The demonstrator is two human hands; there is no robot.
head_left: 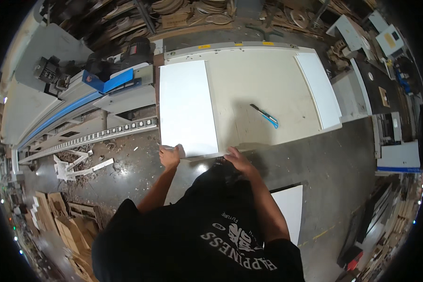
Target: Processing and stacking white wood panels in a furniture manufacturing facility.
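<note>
Panel [188, 108] lies flat at the table's [268, 77] left end, long axis running near edge to far, far end angled slightly left. At the table's near edge, the left hand's [169, 157] grip pinches its corner; the right hand's [238, 161] grip I cannot tell. Mid-table lies a cutter [267, 117].

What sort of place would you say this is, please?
Probably a workshop for board or panel work. A long grey machine with a blue strip stands at left, a white rectangular panel lies on a flat cream worktop, and brown flat pieces sit at lower left.
</note>
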